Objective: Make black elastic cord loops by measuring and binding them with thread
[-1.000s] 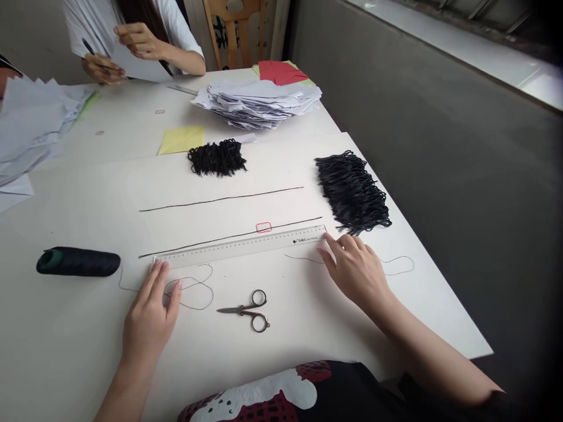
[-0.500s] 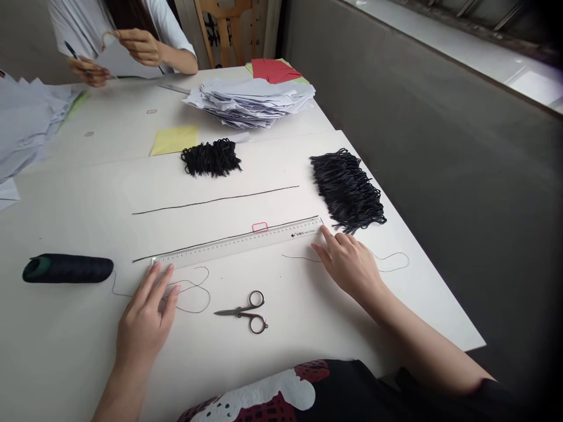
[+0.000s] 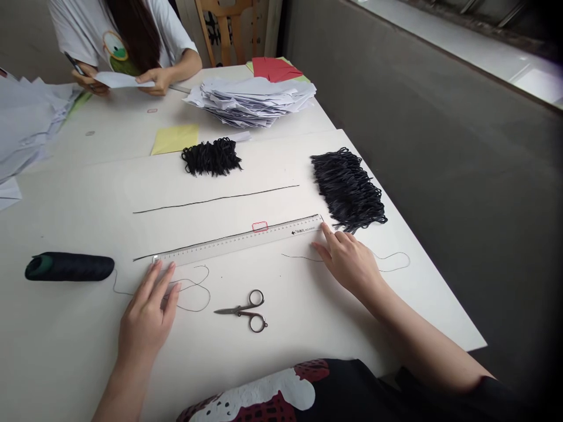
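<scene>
A clear ruler [image 3: 237, 239] lies slantwise on the white table, with a dark cord [image 3: 197, 242] along its upper edge. My left hand [image 3: 149, 316] rests with fingers spread, fingertips at the ruler's left end. My right hand [image 3: 349, 261] touches the ruler's right end with its index finger, the thumb apart. A second dark cord [image 3: 215, 200] lies farther up. Small metal scissors [image 3: 241, 311] lie below the ruler, between my hands. A dark thread spool [image 3: 70, 266] lies left of my left hand, and its loose thread curls beside that hand.
Black looped cords lie in a small bundle [image 3: 212, 157] and a larger one [image 3: 349, 189]. Behind are a yellow sheet [image 3: 175, 139], a paper stack [image 3: 250, 101], red paper [image 3: 275, 69] and more papers [image 3: 30, 123]. Across the table a person holds a pen and paper [image 3: 123, 80]. A wall [image 3: 417, 164] stands right.
The person across the table has lowered the paper and one hand. The view has shifted very slightly; my hands stay at the ruler's ends.
</scene>
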The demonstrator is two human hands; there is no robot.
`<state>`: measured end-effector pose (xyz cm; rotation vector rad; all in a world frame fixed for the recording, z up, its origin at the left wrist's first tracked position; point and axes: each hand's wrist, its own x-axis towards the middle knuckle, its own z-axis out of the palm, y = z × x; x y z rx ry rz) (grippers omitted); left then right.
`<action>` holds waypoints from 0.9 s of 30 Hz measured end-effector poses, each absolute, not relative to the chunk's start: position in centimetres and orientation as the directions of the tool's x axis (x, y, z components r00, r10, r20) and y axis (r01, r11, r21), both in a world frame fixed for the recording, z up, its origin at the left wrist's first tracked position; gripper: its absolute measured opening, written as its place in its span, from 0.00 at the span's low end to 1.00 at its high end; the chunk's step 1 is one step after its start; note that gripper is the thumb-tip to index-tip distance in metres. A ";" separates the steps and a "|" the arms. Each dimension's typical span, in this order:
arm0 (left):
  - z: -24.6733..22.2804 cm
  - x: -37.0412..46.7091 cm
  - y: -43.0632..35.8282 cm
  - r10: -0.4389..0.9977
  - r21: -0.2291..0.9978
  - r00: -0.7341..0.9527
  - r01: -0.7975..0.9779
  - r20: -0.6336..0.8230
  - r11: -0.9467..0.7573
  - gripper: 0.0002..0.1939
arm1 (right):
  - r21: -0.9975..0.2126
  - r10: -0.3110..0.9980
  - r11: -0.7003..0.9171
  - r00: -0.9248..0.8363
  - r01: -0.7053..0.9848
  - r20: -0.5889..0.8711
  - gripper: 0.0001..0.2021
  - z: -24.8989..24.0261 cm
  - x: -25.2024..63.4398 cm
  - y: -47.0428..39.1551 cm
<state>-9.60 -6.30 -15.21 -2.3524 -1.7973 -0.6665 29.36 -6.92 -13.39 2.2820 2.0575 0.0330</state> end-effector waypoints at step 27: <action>-14.7 -9.8 -6.7 0.951 0.216 0.161 0.951 0.264 -0.221 0.22 | 0.025 0.997 -0.076 0.076 0.997 -0.012 0.26 -14.0 29.8 -7.5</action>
